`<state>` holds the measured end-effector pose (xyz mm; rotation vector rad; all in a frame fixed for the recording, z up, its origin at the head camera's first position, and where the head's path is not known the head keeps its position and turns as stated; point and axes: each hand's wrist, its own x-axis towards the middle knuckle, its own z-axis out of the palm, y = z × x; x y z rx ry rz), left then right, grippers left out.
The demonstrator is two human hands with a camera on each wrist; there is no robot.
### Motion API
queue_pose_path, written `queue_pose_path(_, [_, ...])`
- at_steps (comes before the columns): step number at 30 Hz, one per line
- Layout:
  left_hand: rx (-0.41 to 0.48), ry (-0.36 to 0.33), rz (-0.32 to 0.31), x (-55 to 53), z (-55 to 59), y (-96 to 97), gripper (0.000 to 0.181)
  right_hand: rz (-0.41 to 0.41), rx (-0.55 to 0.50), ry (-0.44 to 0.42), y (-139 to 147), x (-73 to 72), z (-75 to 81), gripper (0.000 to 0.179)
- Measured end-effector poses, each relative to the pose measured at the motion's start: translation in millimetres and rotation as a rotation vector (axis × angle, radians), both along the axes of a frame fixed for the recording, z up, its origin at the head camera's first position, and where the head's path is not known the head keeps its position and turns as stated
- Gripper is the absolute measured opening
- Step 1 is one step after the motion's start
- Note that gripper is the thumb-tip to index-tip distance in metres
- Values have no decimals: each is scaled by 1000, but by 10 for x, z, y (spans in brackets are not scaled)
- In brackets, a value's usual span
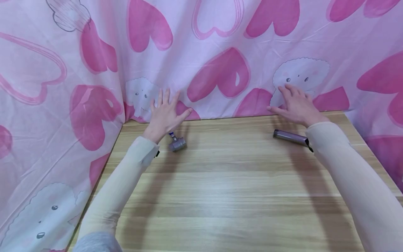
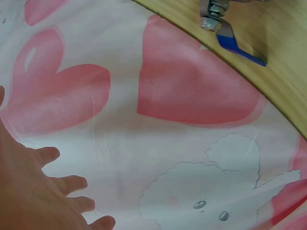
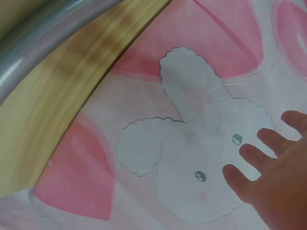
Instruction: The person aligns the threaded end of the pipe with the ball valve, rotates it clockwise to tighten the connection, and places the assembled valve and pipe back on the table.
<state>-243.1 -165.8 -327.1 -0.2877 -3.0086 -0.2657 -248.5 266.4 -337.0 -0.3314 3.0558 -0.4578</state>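
Observation:
My left hand (image 1: 165, 113) is held out over the far left of the table, fingers spread and empty. Just below its wrist lies a grey metal ball valve (image 1: 178, 144), partly hidden; its blue lever (image 2: 232, 43) shows in the left wrist view. On the other side, my right hand (image 1: 299, 106) is likewise empty, with fingers extended and thumb apart. Under the right wrist lies a grey metal tube (image 1: 291, 137) with a dark end, its near end partly covered by the sleeve. In the right wrist view the tube (image 3: 48, 40) crosses the top left corner.
A wood-grain table (image 1: 214, 189) spreads beneath both arms. Pinkish cloth (image 1: 176, 66) with hearts and white cartoon animals hangs along its back and both sides. The table's back edge runs just behind the valve and the tube.

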Motion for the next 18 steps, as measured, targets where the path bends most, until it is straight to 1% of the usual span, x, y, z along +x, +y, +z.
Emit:
queue_pose_path(7, [57,-2,34,28,-87,-109,85,-26,-58,40,120,52,-87,91])
queue_pose_path(13, [94,8,63,66,-162,-186,84,-74,-149,31,225,119,-183,85])
queue_pose_path(18, [125,8,86,100,-227,-251,84,-110,-182,-20,306,167,-277,87])
